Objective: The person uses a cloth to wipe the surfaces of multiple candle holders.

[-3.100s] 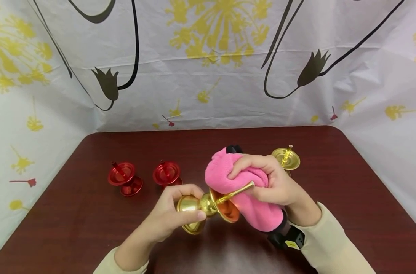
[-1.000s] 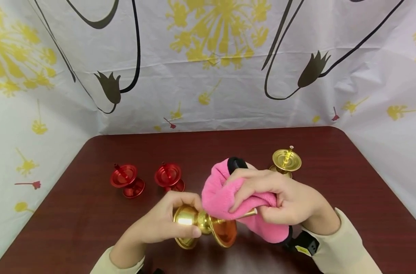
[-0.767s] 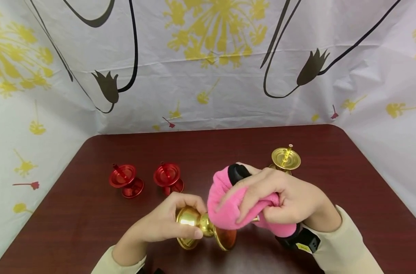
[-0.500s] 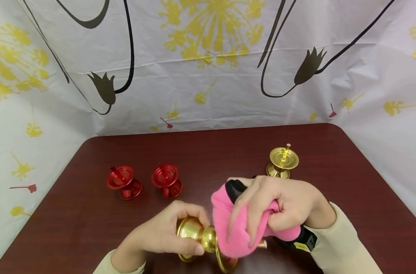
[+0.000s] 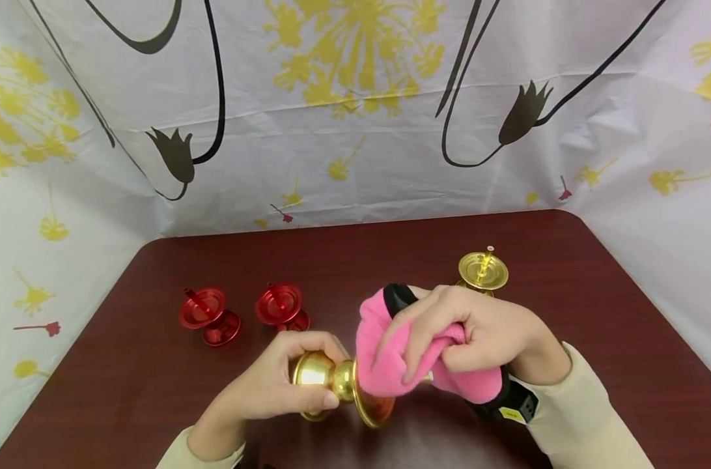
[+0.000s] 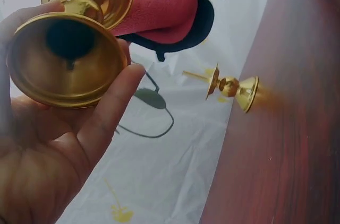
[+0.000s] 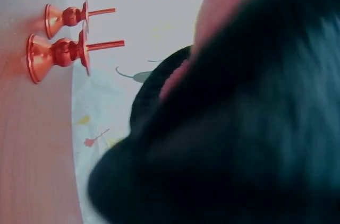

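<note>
My left hand grips a shiny gold candle holder by its flared base, the piece tilted on its side with the dish toward the right. In the left wrist view the hollow underside of its base faces the camera. My right hand holds a bunched pink cloth with black edging, pressed over the holder's dish and spike. Only the spike's tip peeks out past the cloth. In the right wrist view the cloth's dark edging covers most of the picture.
Two red candle holders stand on the dark red-brown table at the left. Another gold candle holder stands at the back right, behind my right hand. A white patterned sheet hangs behind and beside the table.
The cloth has shifted from the dish's far side to over the dish and spike. Both hands dipped toward me about half a second ago and are now a little higher again.
</note>
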`<action>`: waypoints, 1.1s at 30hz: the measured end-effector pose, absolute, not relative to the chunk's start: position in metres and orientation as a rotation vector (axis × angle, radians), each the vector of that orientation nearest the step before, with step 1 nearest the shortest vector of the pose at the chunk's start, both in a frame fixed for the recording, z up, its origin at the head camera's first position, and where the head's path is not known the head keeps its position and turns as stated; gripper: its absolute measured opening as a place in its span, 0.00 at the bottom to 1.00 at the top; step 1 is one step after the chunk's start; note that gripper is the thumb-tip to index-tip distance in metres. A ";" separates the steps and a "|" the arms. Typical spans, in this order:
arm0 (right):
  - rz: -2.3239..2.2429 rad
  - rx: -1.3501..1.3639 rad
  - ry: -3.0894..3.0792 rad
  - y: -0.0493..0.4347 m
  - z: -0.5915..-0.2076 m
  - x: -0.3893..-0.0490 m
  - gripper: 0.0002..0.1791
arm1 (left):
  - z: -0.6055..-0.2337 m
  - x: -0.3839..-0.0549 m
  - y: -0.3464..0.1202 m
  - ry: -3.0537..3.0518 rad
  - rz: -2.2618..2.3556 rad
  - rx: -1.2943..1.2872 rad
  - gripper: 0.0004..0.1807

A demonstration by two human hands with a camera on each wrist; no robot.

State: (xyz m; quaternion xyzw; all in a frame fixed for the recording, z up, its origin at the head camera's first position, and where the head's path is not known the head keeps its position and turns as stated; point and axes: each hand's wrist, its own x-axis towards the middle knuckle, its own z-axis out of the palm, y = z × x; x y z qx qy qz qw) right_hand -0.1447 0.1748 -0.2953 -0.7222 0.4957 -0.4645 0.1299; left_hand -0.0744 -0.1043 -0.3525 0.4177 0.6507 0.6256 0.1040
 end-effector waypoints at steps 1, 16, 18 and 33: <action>-1.377 -2.078 1.469 0.175 -0.297 -0.145 0.30 | -0.352 -0.075 -0.105 1.927 1.857 1.222 0.10; -1.767 -1.922 1.512 0.166 -0.307 -0.144 0.32 | -0.342 -0.063 -0.105 2.141 2.059 1.188 0.18; -1.847 -1.819 1.574 0.167 -0.307 -0.142 0.33 | -0.341 -0.063 -0.103 2.233 2.100 1.196 0.20; -2.222 -1.065 1.928 0.143 -0.311 -0.123 0.30 | -0.344 -0.068 -0.096 2.906 2.228 0.930 0.23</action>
